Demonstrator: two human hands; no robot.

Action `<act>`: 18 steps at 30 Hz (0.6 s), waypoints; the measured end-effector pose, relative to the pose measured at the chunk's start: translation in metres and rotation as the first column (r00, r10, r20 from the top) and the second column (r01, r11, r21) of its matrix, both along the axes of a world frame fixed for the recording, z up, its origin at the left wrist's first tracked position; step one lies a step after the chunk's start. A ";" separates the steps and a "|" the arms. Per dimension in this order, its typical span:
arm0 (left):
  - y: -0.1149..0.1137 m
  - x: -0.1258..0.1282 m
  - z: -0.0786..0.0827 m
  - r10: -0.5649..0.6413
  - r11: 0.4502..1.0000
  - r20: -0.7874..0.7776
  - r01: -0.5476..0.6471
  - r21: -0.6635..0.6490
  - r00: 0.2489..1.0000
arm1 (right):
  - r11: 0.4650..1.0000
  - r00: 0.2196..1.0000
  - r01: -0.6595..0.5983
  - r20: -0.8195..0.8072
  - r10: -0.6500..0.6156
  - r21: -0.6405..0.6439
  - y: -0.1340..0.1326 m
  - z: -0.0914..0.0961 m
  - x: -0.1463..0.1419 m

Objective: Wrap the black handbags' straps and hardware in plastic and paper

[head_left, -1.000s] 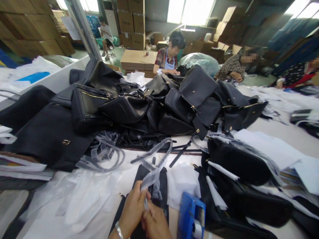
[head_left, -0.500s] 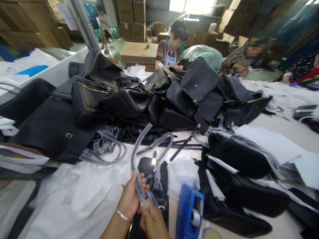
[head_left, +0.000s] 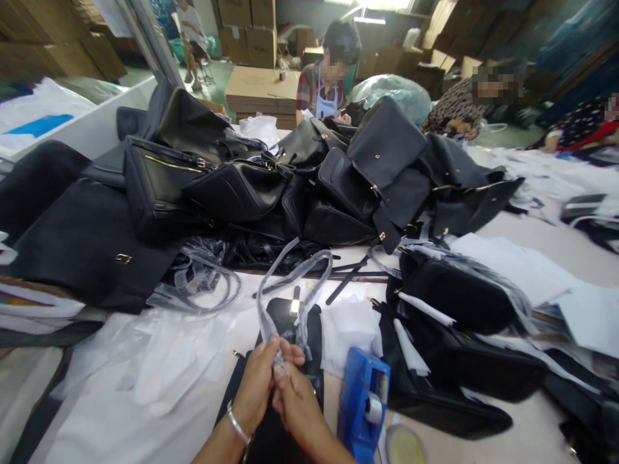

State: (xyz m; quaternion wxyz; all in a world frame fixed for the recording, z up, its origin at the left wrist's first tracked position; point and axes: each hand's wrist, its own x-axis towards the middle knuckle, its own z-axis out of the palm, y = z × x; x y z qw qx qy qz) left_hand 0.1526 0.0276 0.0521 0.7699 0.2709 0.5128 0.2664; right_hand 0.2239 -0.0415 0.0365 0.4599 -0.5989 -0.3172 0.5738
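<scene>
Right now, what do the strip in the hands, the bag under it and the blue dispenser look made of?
Strip: seemingly thin, glossy plastic, from its see-through look and pale glints.
Bag: leather or imitation, can't tell which; even black surface, low sheen.
Dispenser: probably hard plastic, judging by solid blue and rigid edges; painted metal remains possible.

Nearest black bag (head_left: 273,441) cut off below; wrapped strap (head_left: 264,320) partly hidden.

left hand (head_left: 261,377) touching right hand (head_left: 298,394) | fingers (head_left: 291,352) bent | forearms (head_left: 333,440) converging
</scene>
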 end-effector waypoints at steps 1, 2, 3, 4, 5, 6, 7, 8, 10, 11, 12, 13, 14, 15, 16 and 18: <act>0.008 0.001 0.008 -0.042 0.998 -0.017 0.043 0.056 0.999 | 0.999 0.999 -0.037 -0.013 0.037 0.010 0.005 0.003 0.004; 0.017 0.003 0.018 -0.079 0.989 -0.029 0.082 0.123 0.996 | 0.997 0.997 -0.070 -0.014 0.071 0.031 0.009 0.006 0.008; 0.029 0.006 0.031 -0.112 0.971 -0.029 0.115 0.207 0.993 | 0.993 0.995 -0.097 0.006 0.097 0.063 0.014 0.009 0.012; 0.041 0.010 0.045 -0.136 0.943 -0.025 0.137 0.304 0.990 | 0.988 0.992 -0.121 0.046 0.117 0.099 0.019 0.011 0.016; 0.054 0.013 0.060 -0.137 0.909 -0.014 0.131 0.395 0.990 | 0.981 0.987 -0.141 0.101 0.128 0.133 0.024 0.011 0.020; 0.066 0.018 0.075 -0.149 0.879 0.011 0.127 0.460 0.989 | 0.974 0.977 -0.161 0.165 0.134 0.160 0.028 0.010 0.023; 0.077 0.022 0.090 -0.162 0.855 0.041 0.119 0.506 0.986 | 0.967 0.963 -0.181 0.231 0.137 0.180 0.032 0.008 0.026; 0.087 0.026 0.103 -0.179 0.831 0.078 0.108 0.546 0.981 | 0.962 0.946 -0.198 0.294 0.136 0.190 0.036 0.005 0.029; 0.103 0.033 0.123 -0.233 0.795 0.124 0.116 0.596 0.964 | 0.959 0.914 -0.215 0.384 0.132 0.183 0.044 -0.006 0.033; 0.110 0.036 0.129 -0.265 0.776 0.132 0.130 0.617 0.955 | 0.961 0.903 -0.213 0.411 0.125 0.176 0.048 -0.011 0.035; 0.116 0.040 0.132 -0.297 0.757 0.131 0.150 0.636 0.946 | 0.962 0.893 -0.214 0.434 0.122 0.169 0.053 -0.017 0.037; 0.121 0.043 0.133 -0.325 0.736 0.124 0.169 0.655 0.938 | 0.963 0.877 -0.219 0.465 0.123 0.159 0.058 -0.023 0.039; 0.127 0.047 0.132 -0.350 0.713 0.112 0.186 0.676 0.930 | 0.962 0.854 -0.231 0.505 0.130 0.143 0.064 -0.029 0.041; 0.132 0.052 0.128 -0.371 0.689 0.098 0.203 0.696 0.924 | 0.961 0.824 -0.246 0.549 0.141 0.123 0.071 -0.035 0.043; 0.139 0.058 0.123 -0.391 0.664 0.082 0.219 0.715 0.917 | 0.961 0.790 -0.258 0.593 0.153 0.097 0.078 -0.040 0.045; 0.153 0.070 0.108 -0.420 0.624 0.041 0.255 0.739 0.907 | 0.965 0.731 -0.258 0.660 0.170 0.037 0.093 -0.051 0.050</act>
